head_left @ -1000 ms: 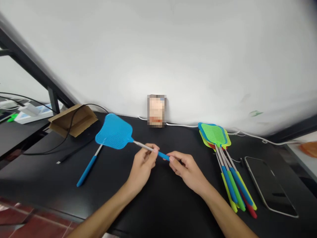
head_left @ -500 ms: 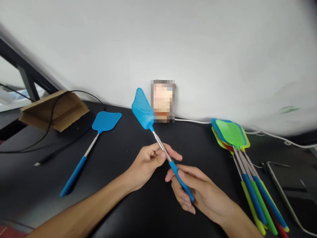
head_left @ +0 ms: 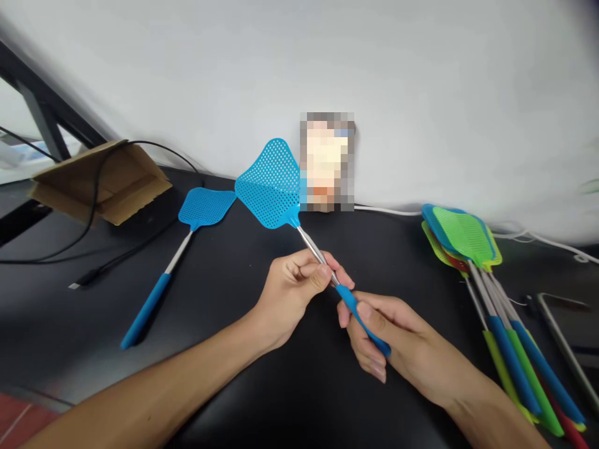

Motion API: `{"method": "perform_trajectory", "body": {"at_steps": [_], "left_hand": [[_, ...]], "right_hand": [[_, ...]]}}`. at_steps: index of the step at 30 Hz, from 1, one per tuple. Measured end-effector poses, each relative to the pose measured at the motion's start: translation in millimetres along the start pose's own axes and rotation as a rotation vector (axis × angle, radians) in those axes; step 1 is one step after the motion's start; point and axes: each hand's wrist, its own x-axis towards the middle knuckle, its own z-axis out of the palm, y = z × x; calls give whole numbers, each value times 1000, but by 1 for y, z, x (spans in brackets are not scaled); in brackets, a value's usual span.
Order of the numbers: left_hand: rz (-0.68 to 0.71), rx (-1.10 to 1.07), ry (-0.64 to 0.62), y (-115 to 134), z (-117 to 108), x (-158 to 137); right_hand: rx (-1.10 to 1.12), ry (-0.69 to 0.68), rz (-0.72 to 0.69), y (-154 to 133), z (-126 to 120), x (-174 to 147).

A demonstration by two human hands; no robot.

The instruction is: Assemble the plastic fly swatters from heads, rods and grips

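A blue fly swatter [head_left: 269, 184] with a perforated head and silver metal rod slants across the middle, its head up to the left. My left hand [head_left: 299, 280] is closed round the metal rod just above the grip, thumb on top. Lower down, my right hand [head_left: 393, 330] holds the blue grip between thumb and fingers. A second blue fly swatter [head_left: 206, 209] lies on the black table to the left. On the right lies a stack of fly swatters [head_left: 468, 240] in green, blue, yellow and red.
An open cardboard box [head_left: 103, 181] rests at the back left, with a black cable [head_left: 96, 187] looping over it. A pixelated upright object [head_left: 327, 162] leans at the wall. White cable [head_left: 388, 211] runs along the wall. A phone-like dark device [head_left: 575, 343] lies at the right edge.
The held swatter has turned about its length, so its perforated head now faces me more fully. Both hands keep their hold. The camera view has shifted slightly.
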Motion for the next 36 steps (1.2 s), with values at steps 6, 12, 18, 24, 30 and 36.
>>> {"method": "perform_trajectory", "body": {"at_steps": [6,12,18,24,30,36], "left_hand": [[58,-39,-20,2,7,-4],[122,-14,123,13,0,7],[509,-49,466,61,-48,39],[607,136,458,58,-32,30],[425,127,322,49,-20,15],[257,198,173,50,-15,6]], "right_hand": [[-325,81,-115,-3,4,1],[-639,255,-217,-1,7,-1],[-1151,539,-449,10,2,1],[-1384,830,-539,6,-22,10],[-1604,901,-448,4,-45,11],[-1613,866,-427,8,-49,14]]}}
